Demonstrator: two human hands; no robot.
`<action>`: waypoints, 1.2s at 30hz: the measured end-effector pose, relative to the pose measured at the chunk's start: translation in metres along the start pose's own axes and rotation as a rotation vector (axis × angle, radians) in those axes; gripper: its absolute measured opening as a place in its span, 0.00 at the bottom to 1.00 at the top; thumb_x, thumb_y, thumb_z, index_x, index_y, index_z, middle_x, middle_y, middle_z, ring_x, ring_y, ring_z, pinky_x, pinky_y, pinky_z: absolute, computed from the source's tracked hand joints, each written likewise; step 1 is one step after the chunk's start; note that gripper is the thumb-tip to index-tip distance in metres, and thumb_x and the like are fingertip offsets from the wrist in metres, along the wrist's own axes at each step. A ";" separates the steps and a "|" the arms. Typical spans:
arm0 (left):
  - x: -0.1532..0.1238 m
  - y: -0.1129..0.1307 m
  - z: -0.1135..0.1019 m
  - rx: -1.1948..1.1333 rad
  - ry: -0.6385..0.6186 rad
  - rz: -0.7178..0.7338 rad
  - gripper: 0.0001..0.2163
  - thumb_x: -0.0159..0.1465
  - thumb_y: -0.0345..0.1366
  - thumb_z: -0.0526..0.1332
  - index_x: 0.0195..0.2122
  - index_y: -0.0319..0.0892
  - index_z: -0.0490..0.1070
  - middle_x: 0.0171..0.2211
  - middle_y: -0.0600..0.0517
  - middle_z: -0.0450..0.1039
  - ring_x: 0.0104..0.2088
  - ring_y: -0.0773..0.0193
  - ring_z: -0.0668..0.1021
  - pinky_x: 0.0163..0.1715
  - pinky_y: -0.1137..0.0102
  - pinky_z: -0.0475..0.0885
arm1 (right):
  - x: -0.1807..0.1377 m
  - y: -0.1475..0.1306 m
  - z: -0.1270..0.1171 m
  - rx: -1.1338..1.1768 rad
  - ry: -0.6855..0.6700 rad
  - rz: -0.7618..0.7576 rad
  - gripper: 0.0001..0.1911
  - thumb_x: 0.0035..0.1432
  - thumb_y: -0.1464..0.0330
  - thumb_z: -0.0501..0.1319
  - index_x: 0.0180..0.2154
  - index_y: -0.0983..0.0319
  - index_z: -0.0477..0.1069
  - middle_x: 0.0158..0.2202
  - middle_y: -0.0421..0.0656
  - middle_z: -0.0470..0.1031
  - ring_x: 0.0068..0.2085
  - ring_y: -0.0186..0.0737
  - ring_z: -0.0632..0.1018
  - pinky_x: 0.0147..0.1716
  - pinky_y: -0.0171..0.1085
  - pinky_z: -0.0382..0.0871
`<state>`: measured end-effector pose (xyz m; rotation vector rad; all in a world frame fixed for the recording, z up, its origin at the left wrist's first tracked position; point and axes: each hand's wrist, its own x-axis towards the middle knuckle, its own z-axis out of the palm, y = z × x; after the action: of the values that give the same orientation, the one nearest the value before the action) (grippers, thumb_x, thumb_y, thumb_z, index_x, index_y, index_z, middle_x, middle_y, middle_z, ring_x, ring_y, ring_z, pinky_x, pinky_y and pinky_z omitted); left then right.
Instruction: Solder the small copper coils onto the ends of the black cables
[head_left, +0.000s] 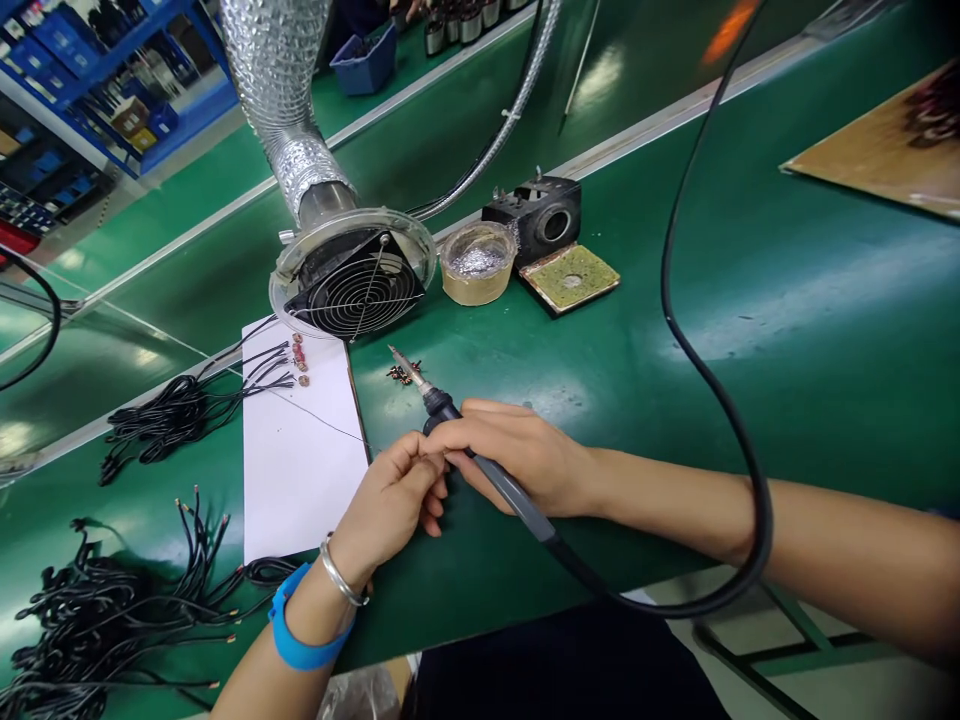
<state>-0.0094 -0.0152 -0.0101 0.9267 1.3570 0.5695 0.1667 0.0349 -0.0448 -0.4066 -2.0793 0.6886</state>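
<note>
A soldering iron (517, 495) lies in my right hand (525, 455), fingers closed round its grip, its bare metal tip pointing up and left. My left hand (397, 500) is pinched shut against the right fingertips. A thin strand of solder wire (322, 417) runs from the white sheet (300, 480) into the left fingers, where its end is hidden. Just beyond the iron's tip lies a small pile of copper-and-black parts (405, 373). On the sheet, several small reddish-brown round parts (299, 352) sit by the ends of black cables (262, 370).
A fume extractor fan (360, 290) on a foil duct (281, 90) stands behind the sheet. Right of it are a tape-rimmed bowl (478, 285), an iron stand (544, 220) and a yellow sponge (574, 278). Black cable bundles (82, 620) lie left. The iron's cord (720, 390) loops over my right forearm.
</note>
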 end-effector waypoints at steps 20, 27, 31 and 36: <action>0.011 -0.004 0.024 0.016 0.301 0.052 0.10 0.64 0.39 0.55 0.27 0.42 0.62 0.21 0.60 0.65 0.14 0.74 0.68 0.15 0.77 0.66 | -0.038 -0.038 -0.038 0.125 0.402 0.506 0.13 0.60 0.74 0.60 0.45 0.56 0.76 0.29 0.39 0.75 0.28 0.35 0.73 0.28 0.37 0.66; 0.010 -0.004 0.022 0.013 0.289 0.061 0.10 0.64 0.39 0.55 0.28 0.42 0.63 0.21 0.60 0.65 0.14 0.74 0.69 0.15 0.77 0.66 | -0.037 -0.037 -0.036 0.118 0.400 0.505 0.12 0.59 0.74 0.60 0.43 0.57 0.76 0.29 0.39 0.75 0.28 0.34 0.74 0.28 0.36 0.67; 0.010 -0.005 0.022 0.019 0.290 0.056 0.09 0.65 0.39 0.54 0.28 0.42 0.63 0.21 0.60 0.65 0.14 0.74 0.69 0.16 0.77 0.66 | -0.037 -0.037 -0.035 0.106 0.394 0.486 0.12 0.58 0.74 0.61 0.43 0.57 0.76 0.29 0.38 0.75 0.27 0.34 0.72 0.26 0.36 0.66; 0.009 -0.004 0.023 0.034 0.285 0.051 0.10 0.65 0.39 0.54 0.27 0.42 0.62 0.20 0.60 0.65 0.14 0.74 0.69 0.16 0.77 0.66 | -0.034 -0.038 -0.036 0.079 0.382 0.443 0.12 0.58 0.75 0.60 0.42 0.58 0.76 0.30 0.40 0.76 0.26 0.34 0.72 0.24 0.37 0.66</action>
<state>0.0134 -0.0151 -0.0198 0.9342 1.6055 0.7407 0.2141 -0.0014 -0.0272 -0.8960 -1.6068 0.8700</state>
